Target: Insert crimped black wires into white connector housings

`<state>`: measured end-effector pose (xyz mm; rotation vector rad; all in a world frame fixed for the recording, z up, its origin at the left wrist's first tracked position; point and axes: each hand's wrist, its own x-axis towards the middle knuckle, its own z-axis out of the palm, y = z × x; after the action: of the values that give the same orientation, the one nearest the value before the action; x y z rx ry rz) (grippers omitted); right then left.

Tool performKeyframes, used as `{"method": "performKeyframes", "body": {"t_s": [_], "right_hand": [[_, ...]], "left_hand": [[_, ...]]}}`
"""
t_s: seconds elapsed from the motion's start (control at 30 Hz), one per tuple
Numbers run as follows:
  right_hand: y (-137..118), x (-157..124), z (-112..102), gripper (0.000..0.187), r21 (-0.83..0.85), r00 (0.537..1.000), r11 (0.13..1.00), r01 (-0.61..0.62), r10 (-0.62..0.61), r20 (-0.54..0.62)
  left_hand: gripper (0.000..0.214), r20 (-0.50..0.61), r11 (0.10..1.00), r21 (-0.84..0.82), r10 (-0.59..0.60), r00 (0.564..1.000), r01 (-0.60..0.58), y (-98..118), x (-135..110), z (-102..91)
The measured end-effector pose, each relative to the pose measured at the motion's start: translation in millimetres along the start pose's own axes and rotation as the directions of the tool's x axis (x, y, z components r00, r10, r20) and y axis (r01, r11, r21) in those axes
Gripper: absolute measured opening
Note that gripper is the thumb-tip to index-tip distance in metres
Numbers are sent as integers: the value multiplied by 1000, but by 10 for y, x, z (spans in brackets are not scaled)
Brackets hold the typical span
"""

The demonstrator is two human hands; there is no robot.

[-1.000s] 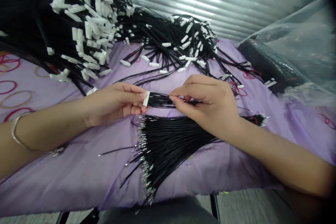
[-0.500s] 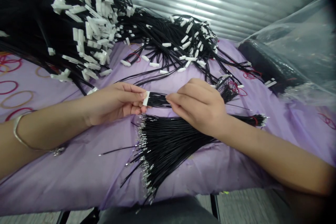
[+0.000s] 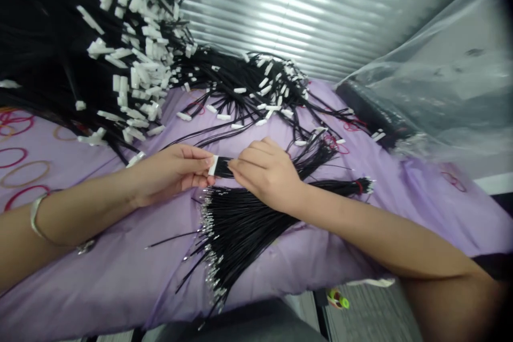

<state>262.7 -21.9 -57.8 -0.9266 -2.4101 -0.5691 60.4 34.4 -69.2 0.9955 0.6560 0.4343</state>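
Observation:
Between thumb and fingers, my left hand pinches a white plastic connector. Black wires run from the connector's right side toward my right hand. The right thumb and forefinger are closed on those wires close to the connector; the exact grip is partly hidden by the fingers. Just below both hands lies a fanned bundle of black wires with small metal terminals on its left ends. A red rubber band ties the bundle's right end.
Heaps of black cables with white connectors fill the back left, and more cables lie at the back middle. Rubber bands are scattered on the purple cloth. A clear plastic bag stands at the right, before a corrugated wall.
The right hand has slid left along the wires, closer to the connector. The camera view has shifted, so the scene sits lower and more to the left.

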Motion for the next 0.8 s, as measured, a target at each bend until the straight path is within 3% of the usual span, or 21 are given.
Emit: {"method": "performKeyframes", "body": {"t_s": [0.1, 0.2, 0.23, 0.3, 0.33, 0.4, 0.43, 0.5, 0.57, 0.67, 0.8], "right_hand": [[17, 52, -93, 26, 84, 995, 993, -82, 76, 68], [102, 111, -263, 59, 109, 945, 968, -225, 190, 265], [149, 125, -330, 55, 86, 910, 959, -272, 227, 346], [262, 144, -469, 28, 40, 847, 940, -338, 285, 449], [322, 153, -540, 22, 32, 836, 934, -355, 302, 457], [432, 184, -681, 25, 51, 855, 934, -352, 299, 423], [474, 209, -749, 27, 56, 868, 939, -340, 290, 404], [522, 270, -870, 30, 33, 882, 952, -305, 269, 388], [530, 334, -957, 31, -9, 862, 958, -286, 261, 434], [520, 404, -990, 33, -33, 793, 958, -285, 255, 554], [524, 461, -863, 35, -31, 758, 960, -279, 240, 607]], "left_hand": [[10, -6, 999, 30, 13, 1000, -12, 49, -27, 36], [16, -96, 995, 71, 76, 992, -70, 192, -85, 145], [18, -143, 994, 53, 98, 985, -91, 246, -115, 198], [18, -207, 991, 37, 134, 969, -129, 325, -178, 317], [16, -219, 987, 84, 152, 964, -137, 339, -202, 382], [27, -189, 930, 343, 202, 961, -128, 305, -219, 519], [41, -142, 844, 525, 216, 966, -111, 258, -205, 592], [67, 10, 587, 796, 237, 972, -151, 122, -129, 755], [78, 201, 384, 876, 262, 944, -293, -37, 1, 932], [78, 367, 83, 909, 303, 880, -408, -251, 229, 1192], [79, 388, -65, 920, 274, 880, -386, -429, 451, 1414]]}}
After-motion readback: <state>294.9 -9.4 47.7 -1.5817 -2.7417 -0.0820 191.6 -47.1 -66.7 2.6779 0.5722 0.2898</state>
